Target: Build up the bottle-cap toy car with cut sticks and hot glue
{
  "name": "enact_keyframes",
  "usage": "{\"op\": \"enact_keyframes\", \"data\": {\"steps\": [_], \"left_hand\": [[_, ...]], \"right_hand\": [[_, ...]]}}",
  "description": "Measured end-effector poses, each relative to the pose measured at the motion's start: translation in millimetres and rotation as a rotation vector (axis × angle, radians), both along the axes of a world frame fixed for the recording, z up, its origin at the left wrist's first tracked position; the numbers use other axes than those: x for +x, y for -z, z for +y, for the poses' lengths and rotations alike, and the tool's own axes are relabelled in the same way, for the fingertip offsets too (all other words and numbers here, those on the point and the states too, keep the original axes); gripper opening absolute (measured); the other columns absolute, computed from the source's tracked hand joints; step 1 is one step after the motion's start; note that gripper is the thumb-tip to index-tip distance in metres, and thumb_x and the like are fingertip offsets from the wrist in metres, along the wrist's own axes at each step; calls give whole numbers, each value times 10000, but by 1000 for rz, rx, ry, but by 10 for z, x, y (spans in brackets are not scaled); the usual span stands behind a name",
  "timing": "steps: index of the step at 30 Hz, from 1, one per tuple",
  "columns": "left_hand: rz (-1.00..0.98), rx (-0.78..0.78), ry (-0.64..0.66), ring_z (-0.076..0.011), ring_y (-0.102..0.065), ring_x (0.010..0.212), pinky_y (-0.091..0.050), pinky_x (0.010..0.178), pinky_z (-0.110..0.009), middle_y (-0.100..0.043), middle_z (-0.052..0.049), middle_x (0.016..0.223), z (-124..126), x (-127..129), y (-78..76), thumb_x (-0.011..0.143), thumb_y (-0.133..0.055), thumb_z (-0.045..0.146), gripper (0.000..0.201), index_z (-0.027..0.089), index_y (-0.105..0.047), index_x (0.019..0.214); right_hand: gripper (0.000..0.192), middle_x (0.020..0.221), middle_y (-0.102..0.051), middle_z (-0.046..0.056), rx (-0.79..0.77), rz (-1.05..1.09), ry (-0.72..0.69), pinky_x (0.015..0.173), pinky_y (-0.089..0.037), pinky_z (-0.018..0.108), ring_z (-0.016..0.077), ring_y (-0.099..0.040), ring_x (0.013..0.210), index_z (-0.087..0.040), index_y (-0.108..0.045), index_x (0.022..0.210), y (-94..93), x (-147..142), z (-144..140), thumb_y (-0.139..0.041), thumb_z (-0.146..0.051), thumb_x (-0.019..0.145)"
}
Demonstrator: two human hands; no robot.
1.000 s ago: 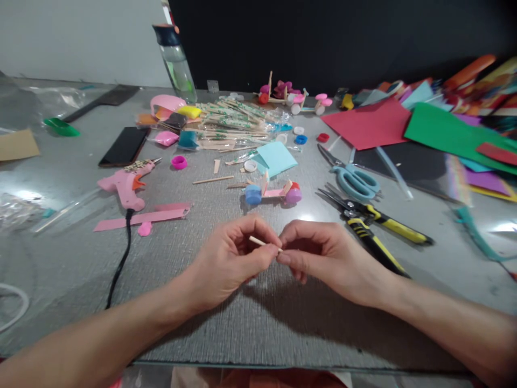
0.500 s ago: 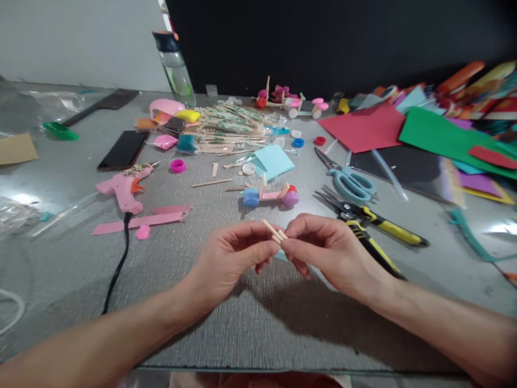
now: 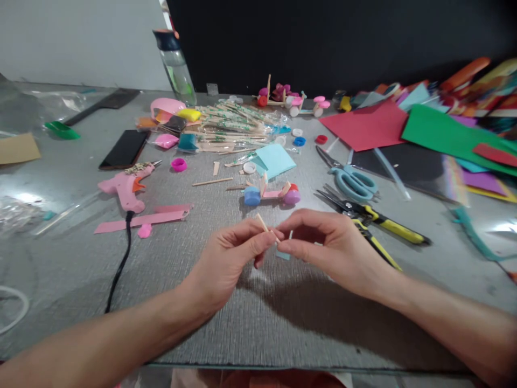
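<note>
My left hand (image 3: 230, 258) pinches a short thin wooden stick (image 3: 263, 223) between thumb and forefinger, its free end tilted up and away. My right hand (image 3: 335, 245) meets it fingertip to fingertip and pinches a small light-blue scrap (image 3: 284, 253) at the stick's near end. Both hands hover low over the grey textured table (image 3: 258, 328). Just beyond them stands a small craft car (image 3: 271, 194) with a blue cap wheel and a purple cap wheel.
Yellow-handled snips (image 3: 374, 223) and blue scissors (image 3: 351, 180) lie right of my right hand. A pink glue gun (image 3: 126, 186) with a black cord, pink strips and a phone (image 3: 124, 149) lie left. Stick packets, bottle caps, a water bottle (image 3: 176, 64) and coloured paper sheets (image 3: 448, 134) fill the back.
The stick has swung from lying level between my fingertips to pointing up and away. Both hands rose slightly and moved farther from me; a light-blue scrap now shows at my right fingertips.
</note>
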State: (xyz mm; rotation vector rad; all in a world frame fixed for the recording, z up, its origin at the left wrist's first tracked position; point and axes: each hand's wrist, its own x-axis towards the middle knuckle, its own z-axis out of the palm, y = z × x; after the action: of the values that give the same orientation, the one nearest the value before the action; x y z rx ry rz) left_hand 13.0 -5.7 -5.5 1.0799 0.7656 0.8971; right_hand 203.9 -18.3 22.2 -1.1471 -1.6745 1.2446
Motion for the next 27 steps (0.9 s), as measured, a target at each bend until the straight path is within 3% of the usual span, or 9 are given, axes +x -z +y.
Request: {"op": "enact_keyframes", "data": {"steps": [2, 4, 8, 11, 15, 20, 27], "left_hand": [[38, -6, 53, -82, -453, 612, -354, 587, -234, -568, 33, 680, 16, -6, -28, 895, -712, 305, 192, 202, -755, 739], [121, 61, 109, -87, -467, 615, -369, 600, -239, -571, 34, 658, 25, -12, -44, 898, -698, 277, 201, 192, -745, 722], [356, 426, 124, -111, -574, 767, -427, 734, -262, -637, 12, 790, 50, -45, -16, 918, -671, 198, 163, 176, -731, 768], [560, 725, 104, -118, -582, 795, -417, 737, -267, -627, 6, 817, 94, -88, 45, 948, -625, 148, 183, 164, -709, 786], [718, 936, 139, -148, -584, 823, -424, 748, -288, -638, -12, 838, 159, -119, 132, 965, -585, 133, 181, 158, -717, 844], [794, 975, 187, -185, -601, 854, -447, 787, -326, -674, -44, 866, 192, -90, 191, 983, -575, 197, 216, 164, -737, 843], [736, 868, 197, -189, -614, 839, -442, 786, -316, -670, -36, 820, 166, -56, 162, 957, -592, 202, 201, 192, -732, 814]], "right_hand": [[153, 838, -702, -13, -13, 83, -21, 562, -421, 234, 94, -536, 651, -190, -756, 1018, -30, 25, 39, -721, -243, 879], [156, 822, -696, -23, -24, 137, -48, 539, -411, 223, 82, -531, 630, -187, -753, 1035, -46, 27, 63, -702, -209, 889], [71, 692, -625, -52, 35, 77, -62, 500, -371, 213, 58, -464, 544, -172, -744, 891, -25, 31, 65, -676, -168, 910], [94, 731, -637, -33, 165, -73, -95, 560, -419, 216, 72, -523, 601, -160, -719, 876, 36, 64, 59, -643, -143, 928], [97, 835, -662, 20, 444, -291, -138, 673, -456, 242, 111, -585, 738, -139, -690, 922, 138, 111, 74, -602, -107, 950], [116, 843, -644, 42, 592, -448, -190, 673, -447, 277, 144, -576, 738, -146, -647, 916, 189, 134, 98, -553, -133, 982], [108, 838, -661, 44, 602, -561, -211, 675, -455, 295, 162, -594, 722, -162, -636, 934, 155, 114, 77, -539, -141, 977]]}}
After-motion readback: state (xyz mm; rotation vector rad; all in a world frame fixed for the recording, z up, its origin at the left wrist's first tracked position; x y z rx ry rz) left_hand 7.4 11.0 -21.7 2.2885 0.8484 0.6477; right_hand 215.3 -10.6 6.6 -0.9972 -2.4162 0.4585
